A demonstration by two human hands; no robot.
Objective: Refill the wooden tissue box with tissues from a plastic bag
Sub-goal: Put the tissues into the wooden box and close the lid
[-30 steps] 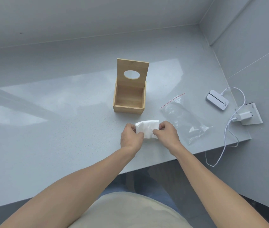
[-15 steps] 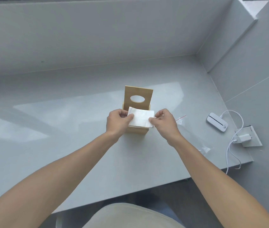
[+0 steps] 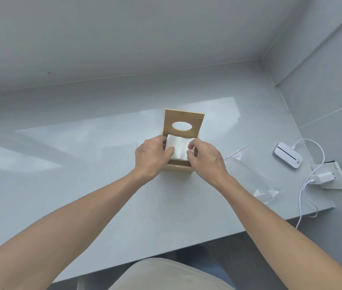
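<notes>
wooden tissue box [image 3: 178, 166] used as landmark; its lid [image 3: 184, 123], with one oval hole, stands upright at the far side. tissue stack [image 3: 177, 149] sits at the box opening, partly down inside; how deep, cannot tell. left hand [image 3: 152, 156] pinches the stack's left edge, thumb on top, fingers closed on it. right hand [image 3: 204, 159] is clamped on the right edge likewise.

risks (judgement): stack looks about as wide as the opening, so uneven pushing could buckle or crumple the sheets; a corner could catch on the box wall; the upright lid might drop onto the hands if the box is jolted; the box might slide on the smooth counter [image 3: 82, 185].

counts: box 1, lid 1, stack 1, hands 2. right of the box: plastic bag [image 3: 249, 174] 1, looks empty; beyond it, white device [image 3: 287, 155] 1, charger plug [image 3: 324, 177] 1, cable [image 3: 304, 193] 1.
</notes>
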